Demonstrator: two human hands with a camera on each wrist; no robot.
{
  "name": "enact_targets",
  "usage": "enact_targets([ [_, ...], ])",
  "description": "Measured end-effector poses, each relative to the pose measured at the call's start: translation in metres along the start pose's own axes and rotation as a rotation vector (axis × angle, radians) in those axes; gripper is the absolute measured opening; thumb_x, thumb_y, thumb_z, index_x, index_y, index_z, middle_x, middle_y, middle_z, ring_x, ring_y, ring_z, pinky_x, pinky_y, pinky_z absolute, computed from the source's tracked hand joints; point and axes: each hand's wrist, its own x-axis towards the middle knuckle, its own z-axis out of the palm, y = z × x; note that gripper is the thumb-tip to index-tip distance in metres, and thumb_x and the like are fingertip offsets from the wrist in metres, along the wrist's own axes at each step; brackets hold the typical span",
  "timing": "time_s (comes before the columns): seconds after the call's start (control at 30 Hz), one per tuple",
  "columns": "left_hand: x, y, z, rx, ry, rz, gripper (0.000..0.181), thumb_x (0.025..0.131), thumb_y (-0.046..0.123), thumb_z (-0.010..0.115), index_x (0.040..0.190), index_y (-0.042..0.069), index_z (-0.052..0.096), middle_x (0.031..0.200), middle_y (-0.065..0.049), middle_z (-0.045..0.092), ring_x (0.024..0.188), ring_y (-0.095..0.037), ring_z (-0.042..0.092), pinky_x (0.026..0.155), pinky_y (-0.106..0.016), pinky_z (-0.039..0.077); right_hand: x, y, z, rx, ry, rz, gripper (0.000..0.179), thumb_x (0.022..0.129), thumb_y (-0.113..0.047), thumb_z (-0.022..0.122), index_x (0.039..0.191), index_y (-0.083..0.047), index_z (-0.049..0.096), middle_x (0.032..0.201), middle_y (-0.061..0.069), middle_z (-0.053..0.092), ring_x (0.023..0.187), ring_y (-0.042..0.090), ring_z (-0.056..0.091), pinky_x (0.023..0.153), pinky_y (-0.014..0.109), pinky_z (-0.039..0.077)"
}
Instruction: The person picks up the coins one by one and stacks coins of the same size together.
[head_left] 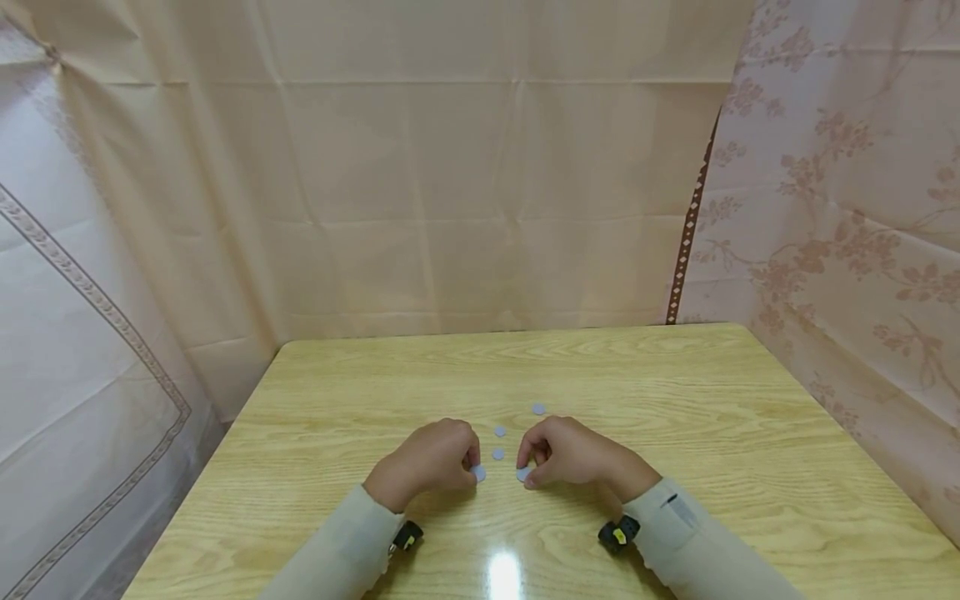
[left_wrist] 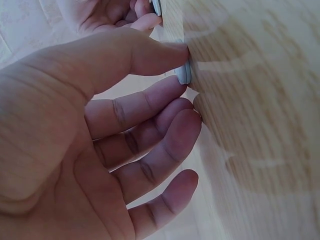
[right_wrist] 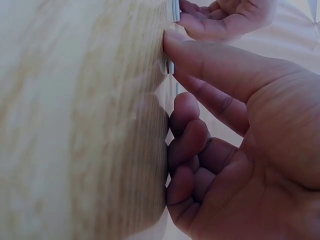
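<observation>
My left hand (head_left: 433, 457) pinches a small pale grey-blue disc (head_left: 479, 473) between thumb and forefinger, low at the tabletop. In the left wrist view that disc (left_wrist: 184, 73) shows its thin edge between the thumb and index fingertips, while the other fingers are bent loosely beside the wood. Across a short gap, my right hand (head_left: 576, 452) pinches another such disc (head_left: 523, 474) by its edges. The right wrist view has this disc (right_wrist: 169, 66) at the table surface, between thumb and forefinger, with the remaining fingers curled against the table.
Three more pale discs lie flat past the hands: a near disc (head_left: 498, 454), one just behind it (head_left: 500, 432) and a far disc (head_left: 538, 409). The wooden table (head_left: 337, 383) ends at a beige curtain (head_left: 465, 208). A flowered cloth (head_left: 847, 250) hangs on the right.
</observation>
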Motion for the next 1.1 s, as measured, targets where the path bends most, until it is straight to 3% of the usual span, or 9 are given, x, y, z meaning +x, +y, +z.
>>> enact_targets([
  [0.8, -0.0012, 0.0009, -0.0014, 0.000, -0.021, -0.007, 0.010, 0.088, 0.024, 0.082, 0.084, 0.018, 0.075, 0.083, 0.011, 0.064, 0.071, -0.006, 0.055, 0.066, -0.026, 0.050, -0.0006, 0.0037, -0.0013, 0.041, -0.016, 0.000, 0.017, 0.083, -0.013, 0.087, 0.096, -0.017, 0.076, 0.070, -0.002, 0.059, 0.060, 0.008, 0.048, 0.055, 0.022, 0.041],
  [1.1, -0.0019, -0.0045, -0.0051, -0.014, -0.040, -0.019, 0.007, 0.080, 0.014, 0.081, 0.086, 0.015, 0.076, 0.083, 0.009, 0.063, 0.070, -0.009, 0.054, 0.065, -0.025, 0.049, -0.0010, 0.0032, -0.0006, 0.049, -0.009, 0.018, 0.016, 0.083, -0.012, 0.086, 0.094, -0.017, 0.075, 0.070, -0.002, 0.058, 0.061, 0.009, 0.048, 0.055, 0.023, 0.040],
])
